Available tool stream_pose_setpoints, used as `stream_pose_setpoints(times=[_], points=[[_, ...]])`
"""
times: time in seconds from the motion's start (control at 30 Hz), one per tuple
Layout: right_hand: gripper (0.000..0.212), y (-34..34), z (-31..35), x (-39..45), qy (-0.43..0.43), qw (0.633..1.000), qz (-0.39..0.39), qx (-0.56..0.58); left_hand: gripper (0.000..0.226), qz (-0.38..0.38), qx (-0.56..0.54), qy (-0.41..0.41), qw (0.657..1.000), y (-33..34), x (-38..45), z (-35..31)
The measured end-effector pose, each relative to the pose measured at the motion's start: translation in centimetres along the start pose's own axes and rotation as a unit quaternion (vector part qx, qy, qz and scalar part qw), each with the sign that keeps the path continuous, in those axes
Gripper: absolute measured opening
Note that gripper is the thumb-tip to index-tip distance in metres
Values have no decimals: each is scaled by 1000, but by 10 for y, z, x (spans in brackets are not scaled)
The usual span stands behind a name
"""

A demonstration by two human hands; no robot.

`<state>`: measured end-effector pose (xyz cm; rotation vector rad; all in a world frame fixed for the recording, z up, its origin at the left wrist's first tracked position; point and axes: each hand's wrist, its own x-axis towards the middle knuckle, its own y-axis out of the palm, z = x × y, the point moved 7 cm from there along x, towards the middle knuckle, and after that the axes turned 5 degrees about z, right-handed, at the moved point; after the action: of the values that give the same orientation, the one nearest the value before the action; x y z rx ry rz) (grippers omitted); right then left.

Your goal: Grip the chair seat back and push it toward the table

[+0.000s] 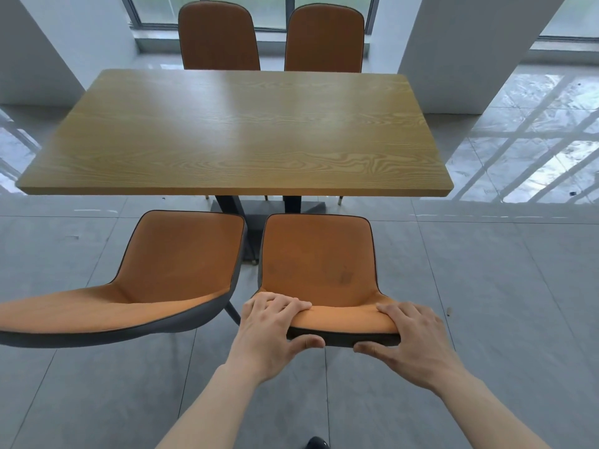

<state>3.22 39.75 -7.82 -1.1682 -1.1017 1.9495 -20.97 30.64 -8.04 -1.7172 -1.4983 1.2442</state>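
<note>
Head view, looking down over a dining set. Both hands grip the top edge of the backrest of the near right chair [319, 270]: the left hand [274, 332] at the backrest's 9 o'clock end, the right hand [411, 338] at its 3 o'clock end. In each, the fingers curl over the orange padded face while the thumb presses the dark rear shell beneath, so the rim is pinched between fingers and thumb. This chair stands at 6 o'clock of the wooden surface [233, 131], its seat facing the surface's near edge and apart from it.

A second near chair [155, 280] stands just beside it at 9 o'clock, turned slightly off square; the gap between the two shells is narrow. Two far chairs [218, 35] [324, 38] stand at 12 o'clock, behind the surface. A dark pedestal base [256, 205] shows under the surface, on glossy grey floor tiles [486, 286].

Risks, as judged from this arrangement: a skewed push may knock the held chair's shell against its neighbour; a straight push may drive its legs, hidden here, into the pedestal base; uneven pull from the two hands may twist or tip the chair; on polished tile the legs may slide abruptly or scrape.
</note>
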Motion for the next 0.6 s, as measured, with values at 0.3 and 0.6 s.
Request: stream_pose_setpoints(times=[0.3,0.6], points=[[124,-10,1,5,-1,1000,10,-17,90,20,-1,-1,1000,-5,6,-5],[112,0,-9,-9,17,998,-60,6,81,10,-2,11,1000,9,4,-6]])
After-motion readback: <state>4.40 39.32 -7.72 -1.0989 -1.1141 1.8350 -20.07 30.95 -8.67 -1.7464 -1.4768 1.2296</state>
